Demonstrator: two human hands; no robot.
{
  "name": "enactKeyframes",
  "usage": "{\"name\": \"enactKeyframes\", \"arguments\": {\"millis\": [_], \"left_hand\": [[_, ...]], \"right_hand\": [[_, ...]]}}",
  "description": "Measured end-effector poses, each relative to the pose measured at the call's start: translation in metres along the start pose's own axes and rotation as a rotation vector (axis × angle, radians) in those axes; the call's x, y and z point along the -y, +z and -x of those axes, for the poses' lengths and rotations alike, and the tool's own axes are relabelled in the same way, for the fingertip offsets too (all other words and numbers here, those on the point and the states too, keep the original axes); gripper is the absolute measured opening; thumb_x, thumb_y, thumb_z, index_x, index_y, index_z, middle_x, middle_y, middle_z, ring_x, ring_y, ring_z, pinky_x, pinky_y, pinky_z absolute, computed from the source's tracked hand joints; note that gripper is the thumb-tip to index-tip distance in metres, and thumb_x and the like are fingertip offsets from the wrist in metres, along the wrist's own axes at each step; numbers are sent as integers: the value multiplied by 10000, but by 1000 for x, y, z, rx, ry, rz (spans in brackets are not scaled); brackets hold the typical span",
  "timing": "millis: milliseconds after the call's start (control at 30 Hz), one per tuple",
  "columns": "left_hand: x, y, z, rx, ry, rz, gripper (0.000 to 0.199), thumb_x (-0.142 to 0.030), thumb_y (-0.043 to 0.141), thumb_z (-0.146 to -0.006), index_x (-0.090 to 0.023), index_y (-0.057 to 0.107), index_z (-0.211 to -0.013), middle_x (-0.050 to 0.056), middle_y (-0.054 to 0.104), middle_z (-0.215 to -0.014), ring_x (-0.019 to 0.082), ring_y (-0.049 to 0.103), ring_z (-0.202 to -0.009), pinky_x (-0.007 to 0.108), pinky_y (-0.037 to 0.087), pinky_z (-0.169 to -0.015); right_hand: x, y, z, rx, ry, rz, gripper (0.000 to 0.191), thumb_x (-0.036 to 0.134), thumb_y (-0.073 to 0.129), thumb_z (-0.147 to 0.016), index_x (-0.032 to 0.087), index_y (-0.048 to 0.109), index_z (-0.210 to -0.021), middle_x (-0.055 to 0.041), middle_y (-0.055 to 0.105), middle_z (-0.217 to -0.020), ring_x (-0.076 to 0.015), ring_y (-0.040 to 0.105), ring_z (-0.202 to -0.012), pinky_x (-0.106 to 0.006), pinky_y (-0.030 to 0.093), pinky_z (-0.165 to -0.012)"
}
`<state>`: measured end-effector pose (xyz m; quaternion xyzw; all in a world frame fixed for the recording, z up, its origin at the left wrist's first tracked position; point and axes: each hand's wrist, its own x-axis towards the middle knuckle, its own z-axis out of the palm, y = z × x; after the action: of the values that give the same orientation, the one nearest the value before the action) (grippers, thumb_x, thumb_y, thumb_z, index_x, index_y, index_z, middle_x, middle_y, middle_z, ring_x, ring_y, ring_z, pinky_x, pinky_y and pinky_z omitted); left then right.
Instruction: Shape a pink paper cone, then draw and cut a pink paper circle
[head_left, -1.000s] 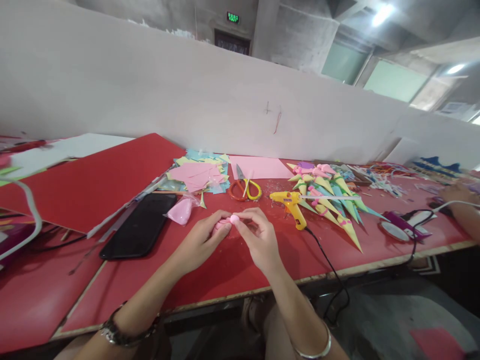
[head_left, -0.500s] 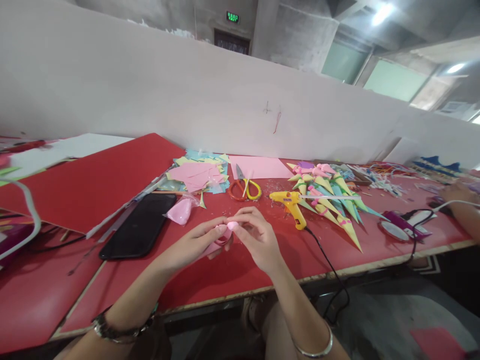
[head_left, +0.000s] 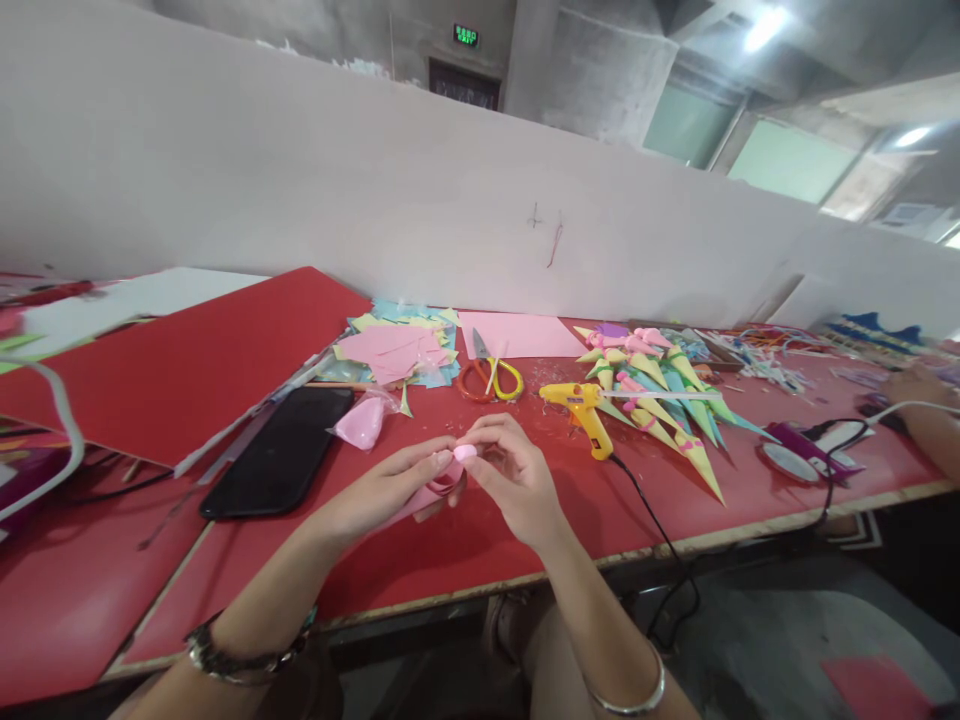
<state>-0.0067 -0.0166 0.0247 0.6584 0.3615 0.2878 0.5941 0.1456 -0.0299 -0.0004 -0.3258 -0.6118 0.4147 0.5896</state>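
Observation:
My left hand (head_left: 382, 490) is closed round a rolled pink paper piece (head_left: 439, 487), above the red table near its front edge. Between the fingertips of both hands is a small pink lump (head_left: 466, 453); my right hand (head_left: 517, 480) pinches it at the rim of the paper. Behind my hands lie scissors (head_left: 491, 380) with red and yellow handles. A yellow glue gun (head_left: 581, 405) rests to their right, and a bag of pink clay (head_left: 361, 420) to the left.
A black phone (head_left: 277, 455) and a large red board (head_left: 202, 350) lie left. Paper scraps (head_left: 397, 350) are at the back. Several decorated cones (head_left: 660, 380) lie right, near a purple box (head_left: 817, 450). Another person's hand (head_left: 915, 385) is at far right.
My hands stay almost in place. The rolled pink paper has tilted slightly, and more of it shows below my left hand.

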Motion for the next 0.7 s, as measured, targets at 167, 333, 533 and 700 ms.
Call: {"name": "enactKeyframes", "arguments": {"millis": [167, 333, 533, 700], "left_hand": [[1, -2, 0, 64, 18, 19, 309, -418, 382, -835, -182, 525, -695, -22, 519, -614, 78, 372, -467, 244, 350, -493], [3, -5, 0, 100, 5, 18, 361, -431, 326, -860, -179, 544, -721, -14, 548, -617, 79, 419, -458, 252, 384, -522], [1, -2, -1, -26, 84, -47, 352, -447, 494, -769, -206, 495, -1026, -17, 574, -732, 111, 540, -560, 266, 457, -584], [1, -3, -4, -52, 48, -65, 357, -445, 521, -766, -194, 529, -1019, -9, 608, -772, 97, 565, -520, 253, 466, -569]], "right_hand": [[0, -1, 0, 18, -21, -15, 157, 253, 593, -756, 240, 628, -908, -24, 480, -941, -122, 534, -799, -263, 477, -722], [-2, 0, 0, 9, 12, -22, 103, 245, 596, -748, 215, 630, -840, -25, 471, -926, -118, 532, -763, -253, 476, -685], [-6, 0, -3, -177, 57, 35, 91, 281, 578, -764, 193, 571, -790, -13, 503, -828, -129, 535, -757, -243, 458, -667], [-6, -1, -2, -114, 100, 3, 162, 270, 556, -771, 222, 570, -925, -25, 537, -911, -141, 540, -796, -256, 465, -680]]}}
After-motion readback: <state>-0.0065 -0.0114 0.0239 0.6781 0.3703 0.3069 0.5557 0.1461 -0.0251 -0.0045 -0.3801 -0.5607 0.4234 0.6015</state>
